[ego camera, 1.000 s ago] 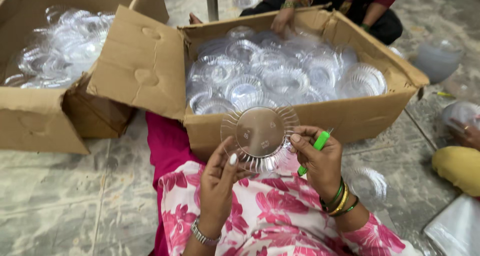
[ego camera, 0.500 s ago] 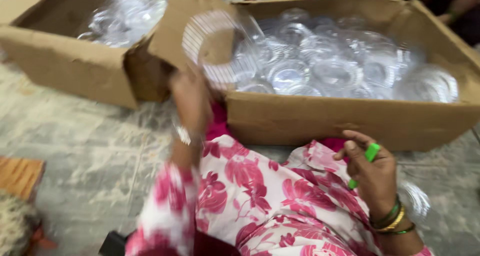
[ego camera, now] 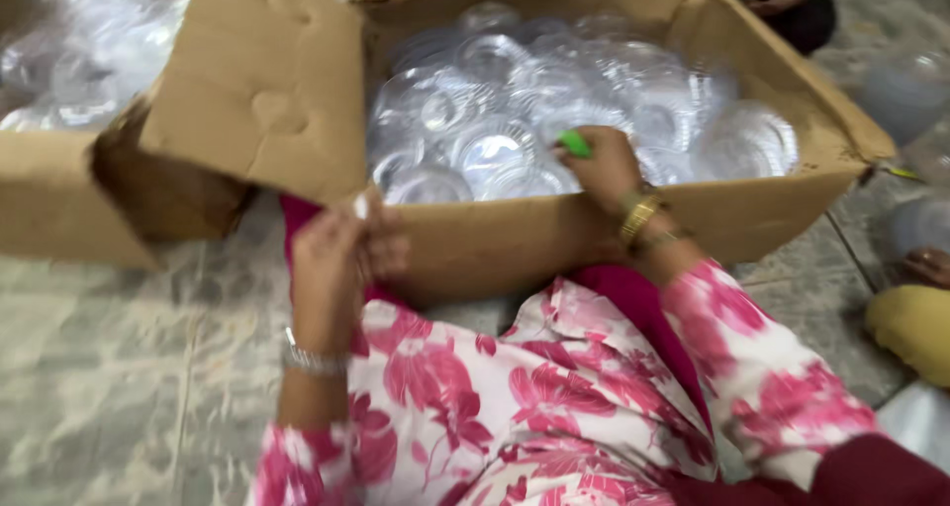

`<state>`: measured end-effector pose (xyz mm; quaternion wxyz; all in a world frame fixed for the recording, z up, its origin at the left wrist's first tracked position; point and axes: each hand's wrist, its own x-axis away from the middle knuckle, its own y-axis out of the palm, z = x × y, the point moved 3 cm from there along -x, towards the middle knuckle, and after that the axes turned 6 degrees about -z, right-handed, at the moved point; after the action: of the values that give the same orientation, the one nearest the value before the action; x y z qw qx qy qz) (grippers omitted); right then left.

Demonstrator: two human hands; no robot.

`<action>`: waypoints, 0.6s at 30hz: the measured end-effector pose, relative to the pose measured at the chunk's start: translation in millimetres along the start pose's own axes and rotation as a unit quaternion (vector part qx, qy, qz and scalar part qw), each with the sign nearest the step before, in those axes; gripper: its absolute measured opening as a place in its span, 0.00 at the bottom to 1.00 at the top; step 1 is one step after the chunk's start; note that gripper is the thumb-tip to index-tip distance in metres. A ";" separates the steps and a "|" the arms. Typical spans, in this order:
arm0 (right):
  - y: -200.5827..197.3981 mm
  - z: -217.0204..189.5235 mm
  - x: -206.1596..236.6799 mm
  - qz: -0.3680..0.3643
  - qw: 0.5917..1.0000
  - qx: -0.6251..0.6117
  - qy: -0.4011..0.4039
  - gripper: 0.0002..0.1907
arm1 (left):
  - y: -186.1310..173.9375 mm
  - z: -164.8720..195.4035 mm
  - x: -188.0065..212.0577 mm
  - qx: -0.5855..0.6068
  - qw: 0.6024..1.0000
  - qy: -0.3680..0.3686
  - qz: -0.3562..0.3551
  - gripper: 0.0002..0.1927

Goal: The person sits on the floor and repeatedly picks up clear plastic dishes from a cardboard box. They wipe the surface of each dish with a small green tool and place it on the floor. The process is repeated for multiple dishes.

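Right hand [ego camera: 606, 168] now over box [ego camera: 554, 239], green marker [ego camera: 574, 144] pointing up-left.

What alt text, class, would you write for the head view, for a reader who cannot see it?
A person's right hand, holding a small green tool, reaches into a cardboard box of clear plastic lids. The left hand hovers by the box's front; a second box sits left.
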<state>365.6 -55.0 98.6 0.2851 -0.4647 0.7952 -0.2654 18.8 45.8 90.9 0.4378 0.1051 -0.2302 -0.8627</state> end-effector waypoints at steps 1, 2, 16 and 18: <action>11.6 2.4 -17.8 -0.051 0.991 0.098 0.071 0.12 | 2.2 -14.1 9.7 -0.024 0.999 -0.033 0.021 0.17; 22.1 1.9 -30.9 -0.097 0.977 0.166 0.095 0.13 | 4.6 -28.6 20.3 -0.048 0.996 -0.066 0.047 0.17; 44.9 9.5 -45.1 -0.055 0.970 0.210 0.108 0.30 | -11.4 -121.9 57.1 -0.061 0.989 -0.118 0.058 0.16; 38.7 4.2 -42.2 0.063 0.980 0.187 0.024 0.30 | -11.6 -123.5 59.3 -0.069 0.988 -0.122 0.058 0.16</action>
<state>362.9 -1.5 77.8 0.3637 -0.3455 0.7657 -0.4025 22.6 -33.6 -21.2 0.4622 -0.0451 -0.2270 -0.8560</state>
